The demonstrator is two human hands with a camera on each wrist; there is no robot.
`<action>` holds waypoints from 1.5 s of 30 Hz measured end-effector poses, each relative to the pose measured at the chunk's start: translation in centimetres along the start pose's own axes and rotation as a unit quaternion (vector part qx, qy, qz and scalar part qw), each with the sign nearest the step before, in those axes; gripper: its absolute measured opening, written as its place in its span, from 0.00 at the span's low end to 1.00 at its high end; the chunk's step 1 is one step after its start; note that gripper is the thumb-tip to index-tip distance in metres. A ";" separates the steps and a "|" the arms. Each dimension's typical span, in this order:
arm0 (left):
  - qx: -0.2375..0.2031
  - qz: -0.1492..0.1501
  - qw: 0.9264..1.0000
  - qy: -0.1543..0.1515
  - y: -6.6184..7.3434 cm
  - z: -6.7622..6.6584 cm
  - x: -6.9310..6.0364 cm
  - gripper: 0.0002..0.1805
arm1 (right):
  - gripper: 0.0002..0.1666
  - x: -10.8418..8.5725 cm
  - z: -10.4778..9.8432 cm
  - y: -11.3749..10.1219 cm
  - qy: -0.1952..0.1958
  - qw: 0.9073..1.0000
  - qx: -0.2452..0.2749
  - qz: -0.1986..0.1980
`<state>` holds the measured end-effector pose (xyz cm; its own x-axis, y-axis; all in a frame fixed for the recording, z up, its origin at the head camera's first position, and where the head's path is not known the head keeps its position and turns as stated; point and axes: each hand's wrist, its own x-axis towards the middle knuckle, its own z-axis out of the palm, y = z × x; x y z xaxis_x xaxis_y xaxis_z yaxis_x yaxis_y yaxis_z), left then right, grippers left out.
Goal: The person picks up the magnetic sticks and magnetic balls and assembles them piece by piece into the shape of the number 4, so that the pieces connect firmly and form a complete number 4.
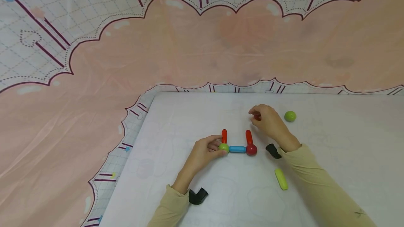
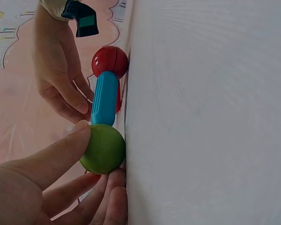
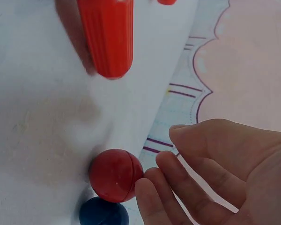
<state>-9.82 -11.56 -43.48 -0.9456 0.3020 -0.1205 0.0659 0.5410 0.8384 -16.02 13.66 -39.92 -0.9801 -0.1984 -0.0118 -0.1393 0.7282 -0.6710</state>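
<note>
My left hand (image 1: 202,153) (image 2: 42,187) pinches a green ball (image 1: 223,147) (image 2: 103,149) between thumb and fingers. A blue rod (image 1: 237,149) (image 2: 104,98) joins that ball to a red ball (image 1: 251,150) (image 2: 110,62). From the two balls, red rods (image 1: 224,136) (image 1: 249,137) point away toward the far edge. Farther back, my right hand (image 1: 268,120) (image 3: 225,173) has its fingertips against another red ball (image 1: 257,117) (image 3: 115,175), the thumb apart from it. Beside this ball lies a dark blue ball (image 3: 104,212), which the head view does not show.
A loose green ball (image 1: 290,116) lies right of my right hand. Nearer the front is a yellow-green rod (image 1: 281,179). Black pieces (image 1: 198,196) (image 1: 273,151) sit at both wrists. The white table (image 1: 240,199) has its far edge beyond the hands, with patterned cloth past it.
</note>
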 end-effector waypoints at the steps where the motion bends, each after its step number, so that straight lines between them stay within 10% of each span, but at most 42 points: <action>1: 0.000 0.000 1.000 0.000 0.0 0.0 0.0 0.30 | 0.15 0.0 0.0 0.1 0.001 1.000 0.000 -0.002; 45: 0.002 -0.001 1.000 -0.002 -0.1 0.0 -0.1 0.29 | 0.21 1.5 0.6 0.6 -0.069 0.997 -0.007 0.039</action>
<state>-9.73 -11.63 -43.61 -0.9446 0.3037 -0.1245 0.0647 0.5443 0.8364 -17.48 13.44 -40.81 -0.9592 -0.2286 -0.1662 -0.0663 0.7536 -0.6540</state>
